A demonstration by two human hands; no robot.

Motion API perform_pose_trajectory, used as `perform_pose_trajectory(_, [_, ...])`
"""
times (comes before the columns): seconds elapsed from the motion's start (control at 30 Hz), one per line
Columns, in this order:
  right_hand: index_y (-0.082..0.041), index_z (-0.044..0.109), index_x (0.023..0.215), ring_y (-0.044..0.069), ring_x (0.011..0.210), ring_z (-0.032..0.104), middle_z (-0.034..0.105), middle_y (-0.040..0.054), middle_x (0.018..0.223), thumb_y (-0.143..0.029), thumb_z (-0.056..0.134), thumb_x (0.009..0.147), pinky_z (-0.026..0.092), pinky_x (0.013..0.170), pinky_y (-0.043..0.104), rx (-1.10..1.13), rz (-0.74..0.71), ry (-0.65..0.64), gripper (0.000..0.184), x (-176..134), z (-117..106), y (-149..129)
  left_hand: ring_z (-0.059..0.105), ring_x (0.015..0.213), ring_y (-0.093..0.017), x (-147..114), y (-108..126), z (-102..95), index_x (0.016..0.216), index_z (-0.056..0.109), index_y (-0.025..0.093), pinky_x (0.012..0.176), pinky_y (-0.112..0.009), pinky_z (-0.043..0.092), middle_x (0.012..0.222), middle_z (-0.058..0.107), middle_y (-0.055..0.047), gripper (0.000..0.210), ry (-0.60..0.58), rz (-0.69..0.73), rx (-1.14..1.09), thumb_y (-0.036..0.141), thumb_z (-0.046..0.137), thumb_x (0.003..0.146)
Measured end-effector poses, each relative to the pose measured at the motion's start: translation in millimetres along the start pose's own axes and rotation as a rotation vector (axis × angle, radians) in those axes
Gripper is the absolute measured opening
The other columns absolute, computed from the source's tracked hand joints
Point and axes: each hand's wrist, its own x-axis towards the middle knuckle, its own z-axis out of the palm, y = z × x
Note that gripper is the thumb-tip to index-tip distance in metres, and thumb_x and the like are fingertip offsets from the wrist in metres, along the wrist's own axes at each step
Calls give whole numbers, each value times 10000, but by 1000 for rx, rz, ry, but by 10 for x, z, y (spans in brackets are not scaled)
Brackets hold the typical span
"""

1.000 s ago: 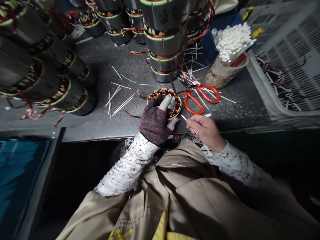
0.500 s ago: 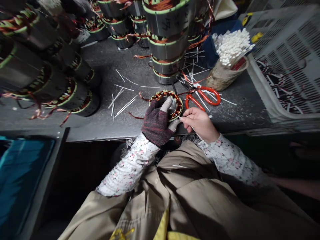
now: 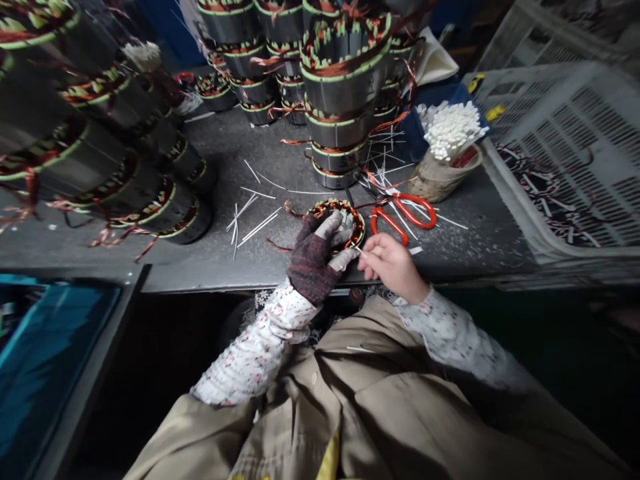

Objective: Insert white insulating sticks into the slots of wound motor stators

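Note:
A wire-wound motor stator (image 3: 358, 223) with a green-edged rim lies on the dark bench near its front edge. My left hand (image 3: 317, 257), in a dark fingerless glove with pale-wrapped fingertips, grips its near side; some fingers reach into the bore and the thumb lies at the rim. My right hand (image 3: 390, 263) is bare, its thumb and forefinger pinched on a thin white sleeve (image 3: 357, 249) at the near right of the rim. Most of the sleeve is hidden by the fingers. Red-handled scissors (image 3: 415, 211) lie just beyond my right hand.
Stacked stators (image 3: 340, 93) stand behind the work, with more stacks (image 3: 170, 207) at left. Loose white sleeves (image 3: 259, 227) are scattered on the bench. At right are a cup (image 3: 445, 177) packed with white sleeves and a white plastic basket (image 3: 565, 250) holding dark, white and red pieces.
The view has shifted, so the bench sits lower in the picture. My left hand's fingers have shifted slightly on the stator. My right hand still pinches at the rim.

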Motion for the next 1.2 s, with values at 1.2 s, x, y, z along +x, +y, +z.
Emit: perform_pose_trajectory(1.2, [-208, 535, 644, 133, 559, 458, 534, -2, 589, -355, 546, 965, 282, 574, 317, -943, -634, 44, 353, -62, -4, -356, 756, 1061, -201, 103, -9, -64, 1101, 724, 217, 1085, -482, 542, 1051, 799, -33, 197, -22, 206, 306, 308, 582, 1000])
